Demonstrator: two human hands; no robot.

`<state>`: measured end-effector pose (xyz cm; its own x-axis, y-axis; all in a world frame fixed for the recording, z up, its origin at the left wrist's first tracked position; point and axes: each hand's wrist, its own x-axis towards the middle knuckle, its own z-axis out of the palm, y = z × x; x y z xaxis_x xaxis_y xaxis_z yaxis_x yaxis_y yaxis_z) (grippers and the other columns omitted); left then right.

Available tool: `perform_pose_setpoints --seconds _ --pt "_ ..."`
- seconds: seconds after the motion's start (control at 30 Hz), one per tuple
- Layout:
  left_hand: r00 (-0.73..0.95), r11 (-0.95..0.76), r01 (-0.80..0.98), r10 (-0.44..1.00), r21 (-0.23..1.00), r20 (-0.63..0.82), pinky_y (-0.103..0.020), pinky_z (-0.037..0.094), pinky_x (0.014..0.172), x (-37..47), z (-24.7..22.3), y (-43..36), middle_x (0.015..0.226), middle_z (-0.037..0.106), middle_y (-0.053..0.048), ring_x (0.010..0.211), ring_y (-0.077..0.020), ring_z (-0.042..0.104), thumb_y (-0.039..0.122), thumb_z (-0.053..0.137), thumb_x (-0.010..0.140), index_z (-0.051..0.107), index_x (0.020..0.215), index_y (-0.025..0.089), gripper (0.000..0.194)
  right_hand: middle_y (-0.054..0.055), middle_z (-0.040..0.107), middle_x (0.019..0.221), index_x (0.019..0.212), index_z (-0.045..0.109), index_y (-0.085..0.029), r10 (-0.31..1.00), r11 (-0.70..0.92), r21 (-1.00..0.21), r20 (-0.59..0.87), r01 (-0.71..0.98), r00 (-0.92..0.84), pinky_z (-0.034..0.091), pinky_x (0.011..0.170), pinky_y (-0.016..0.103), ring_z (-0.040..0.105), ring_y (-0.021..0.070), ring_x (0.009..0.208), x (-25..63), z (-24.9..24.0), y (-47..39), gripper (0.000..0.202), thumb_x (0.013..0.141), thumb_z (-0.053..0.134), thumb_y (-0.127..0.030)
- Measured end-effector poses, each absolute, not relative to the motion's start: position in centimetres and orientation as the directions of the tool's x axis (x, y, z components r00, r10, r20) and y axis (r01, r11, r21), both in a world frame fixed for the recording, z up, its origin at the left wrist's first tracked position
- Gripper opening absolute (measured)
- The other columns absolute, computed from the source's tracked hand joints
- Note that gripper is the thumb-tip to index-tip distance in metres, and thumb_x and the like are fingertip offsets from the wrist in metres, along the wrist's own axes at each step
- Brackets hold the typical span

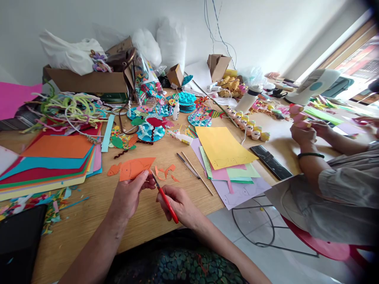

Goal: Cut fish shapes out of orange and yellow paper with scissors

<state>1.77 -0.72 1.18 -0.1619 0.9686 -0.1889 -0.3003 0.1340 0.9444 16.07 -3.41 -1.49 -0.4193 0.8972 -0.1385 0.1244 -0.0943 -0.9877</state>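
An orange paper [133, 167] with a fish outline drawn on it is pinched in my left hand [133, 193], above the wooden table. My right hand [177, 205] holds red-handled scissors [167, 203], their tips at the paper's right edge. Whether the blades are parted is too small to tell. Just left of the paper lies a small cut orange fish [113, 170]. Orange scraps [169, 170] lie to the right, beside a pen [188, 165] and a thin wooden stick [197, 173].
Coloured sheets [59, 148] are stacked at left, near pipe cleaners [71, 108]. Yellow paper [222, 148] with fish drawings and a black phone [271, 161] lie at right. Blue decorated discs [151, 132] stand behind. A person's hands [304, 134] hold pink pieces at far right.
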Motion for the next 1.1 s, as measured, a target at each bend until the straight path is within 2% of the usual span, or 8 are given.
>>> perform_pose_setpoints --seconds 0.53,0.93,1.1 --pt "-0.129 0.158 -0.270 0.972 0.950 -0.198 -0.024 0.049 0.045 1.96 1.14 -0.59 0.056 0.063 -0.001 0.050 -0.0126 0.057 0.027 0.069 0.057 0.065 0.061 0.014 0.014 -0.004 0.039 0.054 0.067 0.047 -0.018 0.890 -0.146 -0.985 -0.169 0.086 -0.424 0.027 0.044 0.021 0.037 0.0083 0.047 16.20 -1.59 -3.52 0.044 0.084 0.048 -0.058" --pt "-0.118 0.167 -0.315 0.970 0.934 -0.213 -0.023 0.050 0.044 2.05 0.87 -0.56 0.056 0.065 0.000 0.049 -0.0116 0.057 0.025 0.072 0.056 0.067 0.062 0.013 0.014 -0.004 0.040 0.056 0.068 0.047 -0.018 0.895 -0.114 -0.986 -0.155 0.121 -0.419 0.028 0.045 0.021 0.037 0.0084 0.048 16.52 -1.80 -3.69 0.039 0.087 0.046 -0.052" --pt "-0.108 0.175 -0.323 0.970 0.930 -0.220 -0.022 0.050 0.044 2.02 0.76 -0.59 0.056 0.065 0.000 0.049 -0.0115 0.057 0.025 0.072 0.056 0.067 0.062 0.013 0.014 -0.004 0.039 0.057 0.067 0.047 -0.018 0.896 -0.118 -0.984 -0.164 0.134 -0.413 0.027 0.045 0.021 0.036 0.0083 0.049 16.55 -2.12 -3.74 0.036 0.086 0.051 -0.048"
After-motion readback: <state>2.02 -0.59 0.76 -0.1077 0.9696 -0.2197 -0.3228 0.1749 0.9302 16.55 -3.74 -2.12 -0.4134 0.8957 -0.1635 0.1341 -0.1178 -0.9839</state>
